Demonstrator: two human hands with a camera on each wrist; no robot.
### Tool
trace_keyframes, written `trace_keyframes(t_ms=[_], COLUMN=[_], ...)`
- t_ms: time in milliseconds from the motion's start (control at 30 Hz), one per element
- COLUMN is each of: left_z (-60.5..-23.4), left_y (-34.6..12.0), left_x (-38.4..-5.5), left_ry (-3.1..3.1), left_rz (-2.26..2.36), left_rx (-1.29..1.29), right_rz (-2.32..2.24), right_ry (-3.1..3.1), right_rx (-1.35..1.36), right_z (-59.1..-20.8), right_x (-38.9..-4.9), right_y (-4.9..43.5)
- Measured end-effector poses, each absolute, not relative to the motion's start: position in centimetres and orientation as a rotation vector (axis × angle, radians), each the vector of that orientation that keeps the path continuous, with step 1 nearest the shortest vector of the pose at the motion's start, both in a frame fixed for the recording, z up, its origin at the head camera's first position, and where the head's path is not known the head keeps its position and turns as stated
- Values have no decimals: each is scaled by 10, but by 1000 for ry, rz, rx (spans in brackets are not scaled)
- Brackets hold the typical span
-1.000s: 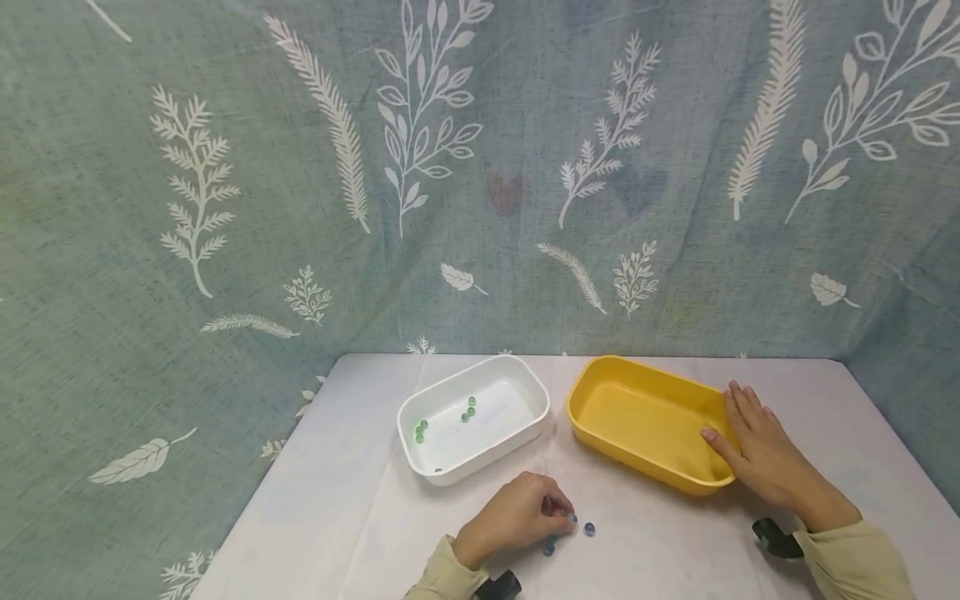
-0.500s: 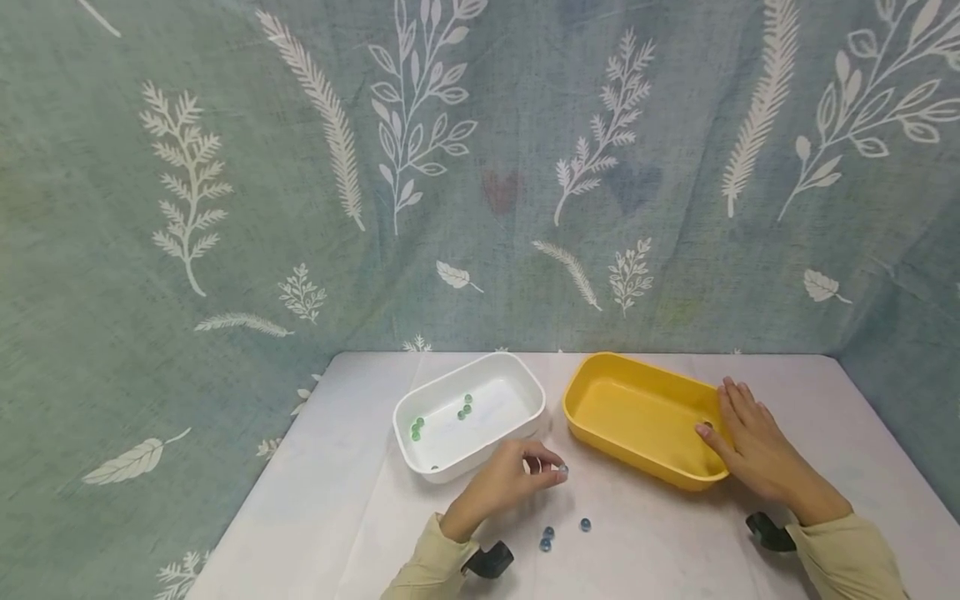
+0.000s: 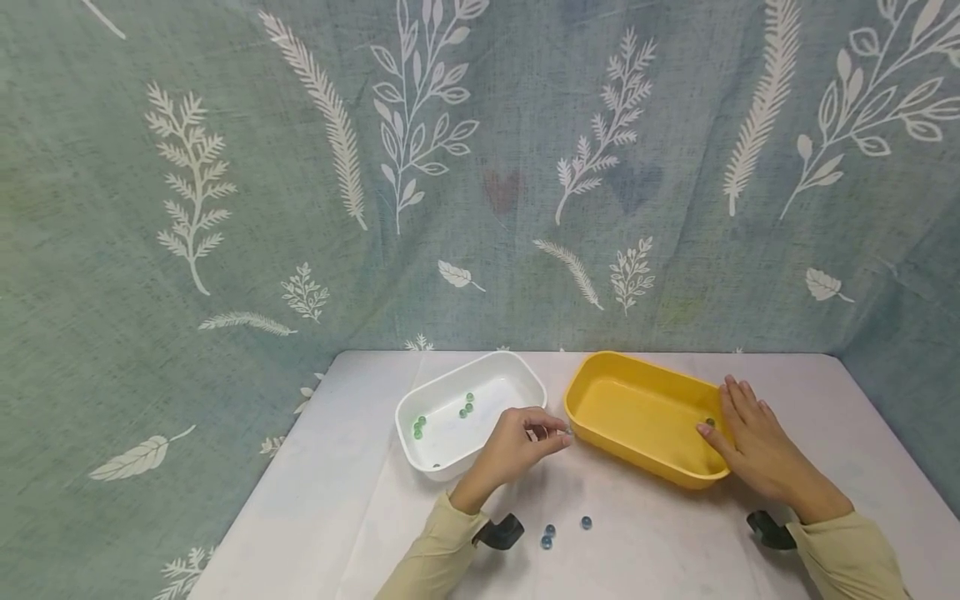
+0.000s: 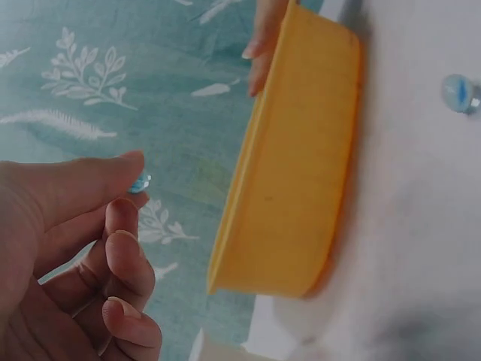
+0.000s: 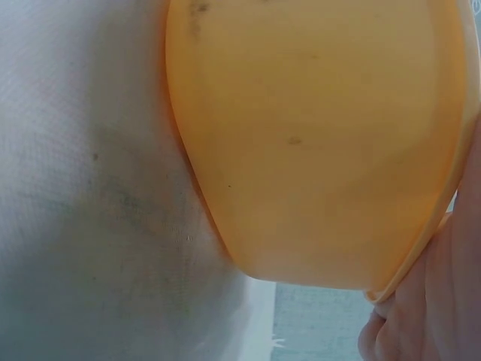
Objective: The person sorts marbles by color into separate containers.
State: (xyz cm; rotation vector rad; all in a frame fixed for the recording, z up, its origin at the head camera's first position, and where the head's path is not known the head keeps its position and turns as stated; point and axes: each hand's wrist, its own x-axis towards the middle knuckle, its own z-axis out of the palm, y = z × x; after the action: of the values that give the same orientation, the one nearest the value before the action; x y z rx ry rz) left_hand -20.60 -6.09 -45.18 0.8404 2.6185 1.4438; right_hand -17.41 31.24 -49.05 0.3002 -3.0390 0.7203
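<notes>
My left hand (image 3: 517, 446) pinches a blue glass marble (image 4: 140, 183) between thumb and index finger, with the other fingers loosely curled. In the head view it hovers between the white tray (image 3: 420, 472) and the near left corner of the yellow tray (image 3: 637, 461). My right hand (image 3: 765, 454) rests across the yellow tray's right rim, fingers straight and thumb reaching over the inside. Beside that thumb, a small dark marble (image 3: 710, 422) lies in the yellow tray. Three blue marbles (image 3: 587, 522) lie on the table in front of the trays.
Several green marbles (image 3: 418, 428) lie in the white tray in two groups, and a small dark spot shows at its near wall. A leaf-patterned cloth (image 3: 480, 208) hangs behind the white-covered table (image 3: 315, 500). Each wrist wears a black camera (image 3: 501, 532).
My left hand has lifted a blue marble off the table and carried it forward, up to the yellow tray's near left corner. A dark marble has come into view by my still right thumb.
</notes>
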Motion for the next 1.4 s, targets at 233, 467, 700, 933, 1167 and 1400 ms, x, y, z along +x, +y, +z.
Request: trace_keyframes(t_ms=[233, 467, 700, 933, 1167, 1400], left_z=[-444, -435, -432, -426, -419, -419], left_y=[-48, -36, -28, -15, 2, 12], left_x=[-218, -227, -235, -244, -253, -260], left_ry=[2643, 2620, 2643, 2663, 2683, 2688], left_rz=[1463, 1478, 1459, 1437, 1391, 1376], left_rx=[867, 895, 872, 887, 888, 855], right_rz=[705, 711, 706, 710, 727, 742], right_ry=[-3056, -3060, -3051, -3049, -3035, -3033], right_rx=[302, 301, 304, 311, 324, 323], right_z=[-488, -487, -489, -489, -488, -490], right_x=[-176, -177, -176, -174, -172, -172], right_y=[314, 314, 312, 313, 314, 313])
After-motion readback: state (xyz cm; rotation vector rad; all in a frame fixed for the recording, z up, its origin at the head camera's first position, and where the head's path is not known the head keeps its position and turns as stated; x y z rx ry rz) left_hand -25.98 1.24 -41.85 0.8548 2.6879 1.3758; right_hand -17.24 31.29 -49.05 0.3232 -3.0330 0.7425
